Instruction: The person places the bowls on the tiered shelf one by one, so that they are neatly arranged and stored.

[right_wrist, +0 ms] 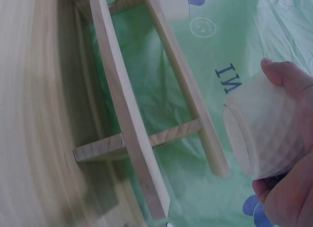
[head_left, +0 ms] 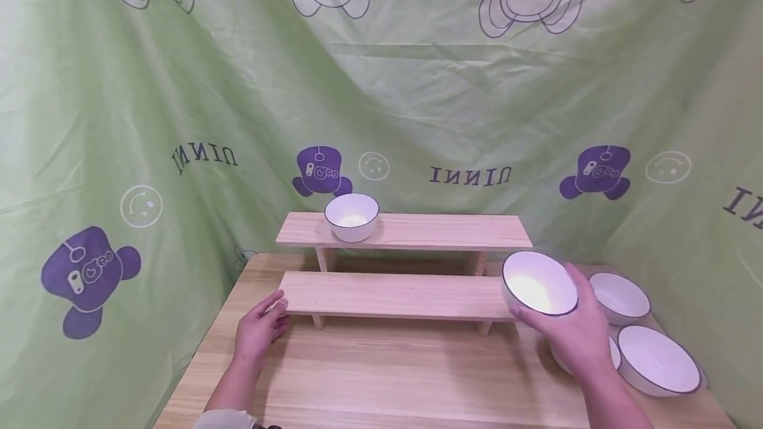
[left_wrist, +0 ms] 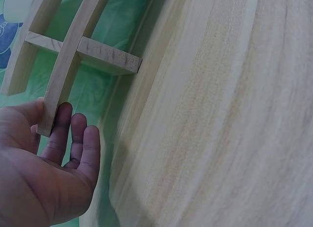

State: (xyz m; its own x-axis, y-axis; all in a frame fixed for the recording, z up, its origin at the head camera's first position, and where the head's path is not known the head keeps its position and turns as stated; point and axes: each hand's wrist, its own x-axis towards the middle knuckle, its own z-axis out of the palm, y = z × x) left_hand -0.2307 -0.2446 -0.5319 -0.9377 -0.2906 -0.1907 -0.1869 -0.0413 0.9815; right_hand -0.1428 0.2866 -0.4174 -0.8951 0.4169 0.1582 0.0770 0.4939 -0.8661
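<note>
My left hand [head_left: 257, 333] pinches the left end of the lower board of a two-tier wooden shelf [head_left: 387, 294]. In the left wrist view its thumb lies over the board [left_wrist: 68, 65] and the fingers reach beneath. Raised at the shelf's right end, a white bowl with a dark rim [head_left: 539, 282] is gripped by my right hand [head_left: 575, 326], mouth tilted toward the head camera. The right wrist view shows this bowl's dimpled outer wall [right_wrist: 274, 124] and its foot, held between thumb and fingers. A similar bowl [head_left: 352, 218] stands upright on the upper board, left of centre.
Several white bowls stand at the table's right side: one at the back [head_left: 620, 298], a larger one in front [head_left: 658, 359], and another partly hidden behind my right forearm. A wooden table [head_left: 381, 376] carries everything. Green printed cloth [head_left: 405, 98] hangs behind and at both sides.
</note>
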